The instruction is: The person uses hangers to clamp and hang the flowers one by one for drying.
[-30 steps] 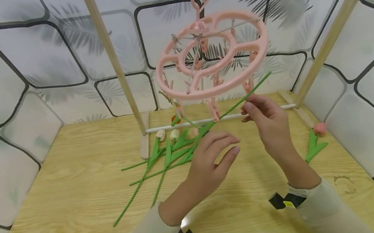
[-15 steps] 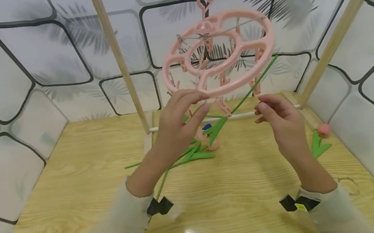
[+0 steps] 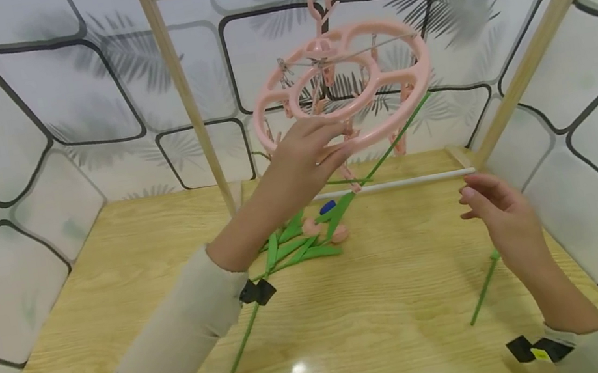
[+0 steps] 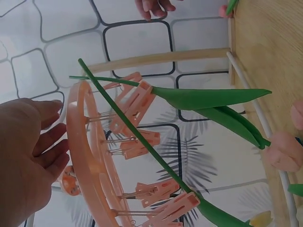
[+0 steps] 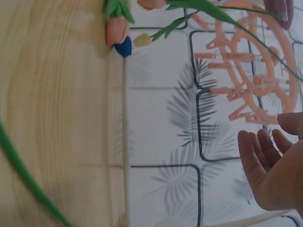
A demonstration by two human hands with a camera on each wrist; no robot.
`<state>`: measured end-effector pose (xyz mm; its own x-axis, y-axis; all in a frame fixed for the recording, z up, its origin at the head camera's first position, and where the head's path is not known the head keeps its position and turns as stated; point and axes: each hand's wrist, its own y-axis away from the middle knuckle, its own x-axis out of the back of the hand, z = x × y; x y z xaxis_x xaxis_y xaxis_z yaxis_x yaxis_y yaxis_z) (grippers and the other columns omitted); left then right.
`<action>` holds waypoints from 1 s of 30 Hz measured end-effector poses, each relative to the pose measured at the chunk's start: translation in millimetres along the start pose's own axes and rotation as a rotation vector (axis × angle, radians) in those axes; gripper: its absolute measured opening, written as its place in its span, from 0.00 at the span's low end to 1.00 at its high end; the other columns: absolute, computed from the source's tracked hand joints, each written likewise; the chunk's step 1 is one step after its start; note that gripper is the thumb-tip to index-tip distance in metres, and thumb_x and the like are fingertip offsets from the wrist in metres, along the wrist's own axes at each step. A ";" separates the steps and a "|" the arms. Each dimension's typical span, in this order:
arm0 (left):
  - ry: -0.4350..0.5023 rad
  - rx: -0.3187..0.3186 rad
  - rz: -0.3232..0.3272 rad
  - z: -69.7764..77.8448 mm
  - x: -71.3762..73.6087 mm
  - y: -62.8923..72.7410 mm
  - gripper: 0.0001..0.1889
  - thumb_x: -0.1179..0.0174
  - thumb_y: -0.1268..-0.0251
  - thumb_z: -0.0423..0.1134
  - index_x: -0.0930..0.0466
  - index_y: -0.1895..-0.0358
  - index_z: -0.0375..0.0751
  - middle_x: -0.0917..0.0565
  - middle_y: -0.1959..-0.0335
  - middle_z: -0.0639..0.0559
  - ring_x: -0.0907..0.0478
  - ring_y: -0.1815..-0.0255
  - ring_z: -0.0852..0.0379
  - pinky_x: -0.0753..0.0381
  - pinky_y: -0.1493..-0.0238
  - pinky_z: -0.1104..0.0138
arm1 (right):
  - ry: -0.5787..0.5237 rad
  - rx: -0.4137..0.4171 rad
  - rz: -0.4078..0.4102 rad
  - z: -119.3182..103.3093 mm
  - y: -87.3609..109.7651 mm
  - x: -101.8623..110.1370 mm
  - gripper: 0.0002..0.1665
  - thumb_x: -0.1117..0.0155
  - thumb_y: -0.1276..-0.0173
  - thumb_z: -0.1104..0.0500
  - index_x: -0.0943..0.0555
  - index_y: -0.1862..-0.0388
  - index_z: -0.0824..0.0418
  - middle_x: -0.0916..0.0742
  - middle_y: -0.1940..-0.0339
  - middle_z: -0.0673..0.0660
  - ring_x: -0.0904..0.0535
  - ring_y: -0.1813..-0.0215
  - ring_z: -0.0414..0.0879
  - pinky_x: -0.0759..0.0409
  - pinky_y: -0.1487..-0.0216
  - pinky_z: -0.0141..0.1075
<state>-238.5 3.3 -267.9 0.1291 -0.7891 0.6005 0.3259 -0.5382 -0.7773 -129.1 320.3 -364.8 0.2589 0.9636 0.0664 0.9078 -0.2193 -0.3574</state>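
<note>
A pink round clip hanger (image 3: pixel 416 71) hangs by its hook from the white top bar of a wooden rack (image 3: pixel 183 100). My left hand (image 3: pixel 335 137) reaches up to the hanger's near rim (image 4: pixel 80 142), its fingers fairly straight against it. A green-stemmed artificial tulip (image 3: pixel 393 144) hangs slanted from one of the pegs (image 4: pixel 165 189). My right hand (image 3: pixel 476 200) hovers to the right of the rack's low bar with relaxed fingers (image 5: pixel 265 161), holding nothing.
More artificial tulips (image 3: pixel 309 244) lie in a heap on the wooden table (image 3: pixel 112 277) under the hanger. One green stem (image 3: pixel 481 291) lies at the right, partly behind my right hand. Patterned walls close in on three sides.
My left hand rose from the table to the hanger's rim. My right hand let go of the stem, which now hangs from a peg, and drew back to the right and down.
</note>
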 end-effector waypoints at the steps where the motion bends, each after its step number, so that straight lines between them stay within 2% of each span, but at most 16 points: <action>1: -0.009 -0.006 -0.002 -0.7 -1.6 -2.4 0.14 0.37 0.28 0.38 0.16 0.44 0.37 0.15 0.46 0.46 0.22 0.40 0.49 0.24 0.35 0.66 | 0.016 -0.014 0.008 3.2 0.2 8.5 0.15 0.37 0.26 0.61 0.19 0.42 0.60 0.14 0.55 0.47 0.18 0.54 0.38 0.15 0.60 0.26; 6: -0.034 -0.001 -0.040 -1.7 -4.9 -10.0 0.14 0.37 0.28 0.37 0.16 0.44 0.37 0.14 0.47 0.46 0.20 0.43 0.50 0.26 0.33 0.66 | 0.179 -0.065 0.026 19.6 -2.1 49.4 0.13 0.37 0.25 0.60 0.20 0.45 0.50 0.14 0.60 0.41 0.17 0.60 0.31 0.16 0.64 0.24; 9: -0.018 0.002 -0.072 -2.3 -5.7 -12.0 0.14 0.38 0.28 0.36 0.16 0.44 0.37 0.14 0.47 0.45 0.20 0.43 0.50 0.24 0.36 0.67 | 0.325 -0.104 0.000 29.1 -1.6 70.3 0.12 0.38 0.24 0.58 0.22 0.45 0.45 0.15 0.60 0.37 0.18 0.61 0.29 0.16 0.65 0.25; 12: 0.025 -0.005 -0.096 -3.0 -7.6 -14.5 0.11 0.39 0.28 0.34 0.16 0.47 0.36 0.14 0.48 0.44 0.19 0.45 0.50 0.23 0.38 0.66 | 0.395 -0.157 -0.036 38.5 1.5 87.2 0.12 0.39 0.24 0.56 0.24 0.45 0.44 0.15 0.59 0.32 0.18 0.60 0.27 0.15 0.65 0.27; 13: 0.037 -0.007 -0.103 -2.7 -8.3 -15.3 0.11 0.39 0.28 0.34 0.16 0.48 0.35 0.14 0.49 0.44 0.19 0.45 0.50 0.21 0.42 0.66 | 0.409 -0.173 -0.048 41.8 3.3 92.4 0.12 0.39 0.23 0.56 0.24 0.44 0.45 0.16 0.59 0.31 0.18 0.60 0.27 0.15 0.65 0.28; 16: 0.074 -0.009 -0.112 -2.7 -10.0 -17.1 0.08 0.40 0.27 0.33 0.16 0.52 0.35 0.14 0.52 0.45 0.19 0.48 0.51 0.21 0.44 0.66 | 0.425 -0.234 -0.073 54.1 8.9 104.6 0.14 0.40 0.23 0.56 0.25 0.42 0.54 0.16 0.60 0.30 0.18 0.61 0.27 0.13 0.65 0.31; 20: 0.087 -0.004 -0.121 -3.0 -10.1 -16.3 0.06 0.40 0.27 0.33 0.15 0.54 0.36 0.14 0.53 0.46 0.20 0.48 0.51 0.22 0.43 0.65 | 0.448 -0.323 -0.111 70.2 18.7 112.2 0.26 0.40 0.23 0.56 0.30 0.35 0.72 0.16 0.64 0.32 0.16 0.63 0.32 0.12 0.64 0.35; 23: 0.066 0.005 -0.125 -2.6 -9.7 -15.2 0.08 0.39 0.28 0.34 0.14 0.52 0.36 0.14 0.51 0.45 0.20 0.44 0.51 0.23 0.41 0.66 | 0.471 -0.382 -0.156 77.6 26.6 112.7 0.34 0.41 0.22 0.55 0.36 0.31 0.80 0.16 0.64 0.36 0.15 0.65 0.36 0.12 0.64 0.36; 26: 0.044 0.015 -0.119 -3.0 -9.1 -13.6 0.10 0.39 0.28 0.34 0.14 0.51 0.35 0.13 0.50 0.45 0.20 0.41 0.50 0.23 0.39 0.66 | 0.498 -0.407 -0.207 80.8 32.1 110.4 0.36 0.42 0.21 0.55 0.38 0.30 0.81 0.16 0.61 0.43 0.14 0.65 0.38 0.12 0.63 0.36; 30: 0.053 0.014 -0.104 -4.7 -8.3 -11.7 0.10 0.38 0.29 0.34 0.13 0.51 0.34 0.13 0.50 0.44 0.20 0.41 0.50 0.23 0.38 0.67 | 0.569 -0.390 -0.252 83.7 35.9 107.0 0.32 0.40 0.23 0.57 0.34 0.32 0.79 0.14 0.59 0.52 0.16 0.64 0.34 0.13 0.63 0.33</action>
<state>-247.8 14.7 -264.7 0.0446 -0.7436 0.6671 0.3485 -0.6143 -0.7080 -96.5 428.4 -448.6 0.0617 0.7868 0.6141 0.9864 -0.1419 0.0827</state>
